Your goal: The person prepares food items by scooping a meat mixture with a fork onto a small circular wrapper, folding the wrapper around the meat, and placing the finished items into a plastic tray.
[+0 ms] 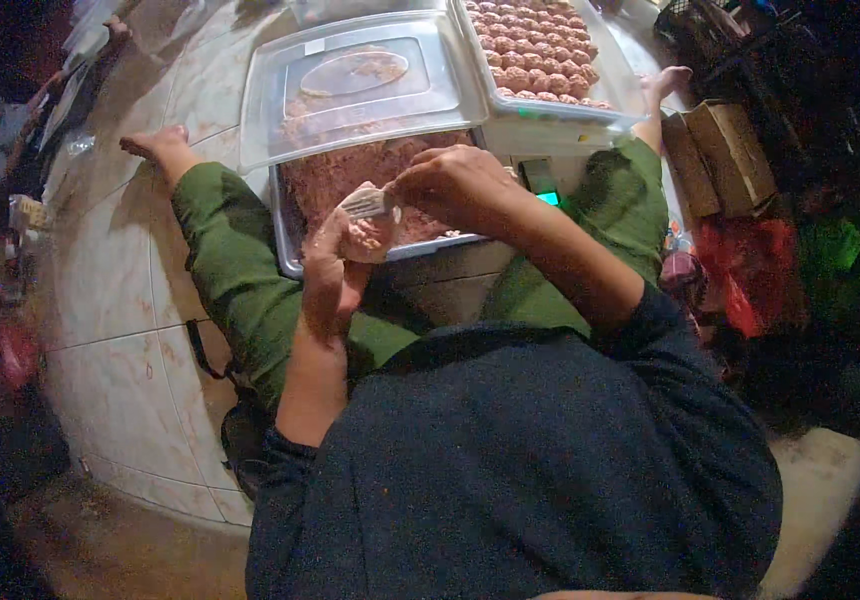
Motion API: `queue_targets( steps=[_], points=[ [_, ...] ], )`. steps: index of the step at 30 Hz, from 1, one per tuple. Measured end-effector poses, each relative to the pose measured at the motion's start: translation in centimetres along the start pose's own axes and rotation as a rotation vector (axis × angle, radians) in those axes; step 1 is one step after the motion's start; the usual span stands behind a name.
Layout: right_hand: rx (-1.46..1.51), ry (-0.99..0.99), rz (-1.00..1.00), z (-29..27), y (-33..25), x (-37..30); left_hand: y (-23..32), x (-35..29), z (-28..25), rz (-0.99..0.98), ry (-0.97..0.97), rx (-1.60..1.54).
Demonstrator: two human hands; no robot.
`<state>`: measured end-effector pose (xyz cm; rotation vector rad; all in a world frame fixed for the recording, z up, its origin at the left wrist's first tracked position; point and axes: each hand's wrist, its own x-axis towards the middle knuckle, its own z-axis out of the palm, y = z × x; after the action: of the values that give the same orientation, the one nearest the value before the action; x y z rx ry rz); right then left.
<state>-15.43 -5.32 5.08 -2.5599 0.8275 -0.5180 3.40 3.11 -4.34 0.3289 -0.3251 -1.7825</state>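
Observation:
My left hand [328,255] is raised over the near left part of a metal tray, cupping a pale wrapper with a lump of pink minced meat [370,236] in it. From the right, my right hand [455,182] grips a fork [367,205], its tines pressed against the top of the wrapper and meat. Beneath both hands, the rectangular metal tray [288,245] holds a thick spread of reddish minced meat [320,180]. A translucent plastic lid [280,95] lies over the tray's far part.
Beyond the tray at right, a clear plastic box [510,112] holds rows of round pink meat dumplings [540,50]. A small device with a lit green screen [547,198] sits right of the tray. Cardboard boxes [735,155] and a red bag [750,270] stand beyond my right leg.

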Motion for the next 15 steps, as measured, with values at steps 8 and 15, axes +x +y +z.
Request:
queue_targets(
  steps=[8, 15],
  points=[
    [0.166, 0.147, 0.059, 3.2, 3.3, -2.5, 0.8, 0.5, 3.6, 0.039, 0.029, -0.154],
    [-0.182, -0.13, 0.409, 1.3, 5.9, -0.8, 3.5, 0.2, -0.1, 0.28, 0.207, -0.171]
  ],
)
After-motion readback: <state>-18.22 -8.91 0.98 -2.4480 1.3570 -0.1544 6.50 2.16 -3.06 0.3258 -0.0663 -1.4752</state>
